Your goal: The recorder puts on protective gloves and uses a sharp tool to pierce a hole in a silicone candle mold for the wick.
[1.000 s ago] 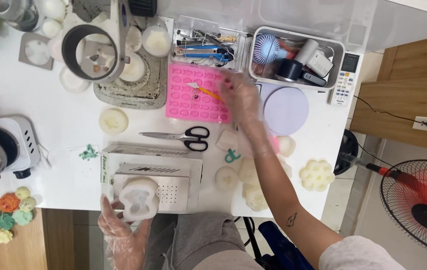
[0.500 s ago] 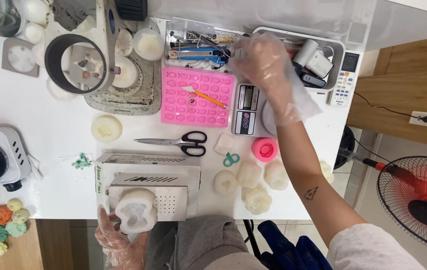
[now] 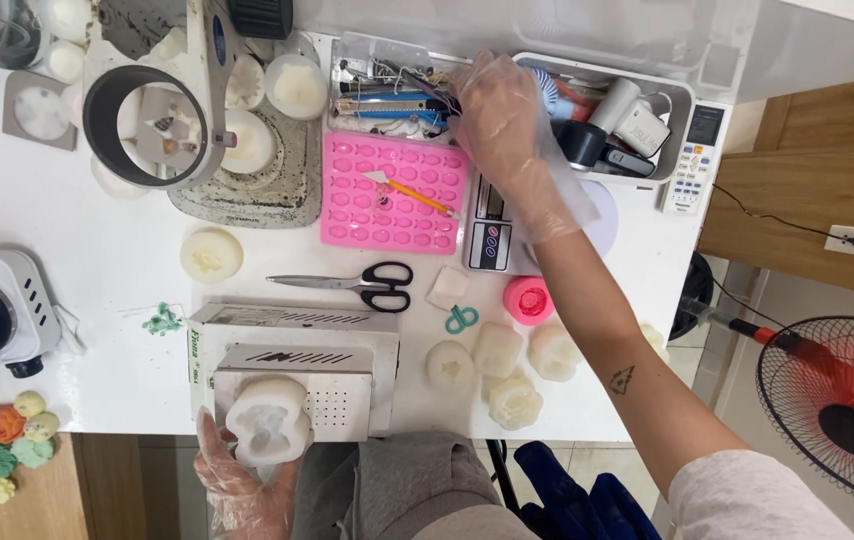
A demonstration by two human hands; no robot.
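Gloved left hand [image 3: 247, 470] clasps a white silicone mould [image 3: 267, 420] at the table's near edge, resting on a metal box [image 3: 297, 345]; right hand [image 3: 497, 110], fingers loosely apart and empty, reaches into the clear tool tray [image 3: 387, 85], apparently picking out a tool.

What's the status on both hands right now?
Left hand grips white mould at table edge. Right hand reaches into tool tray. Pink mould beside it.
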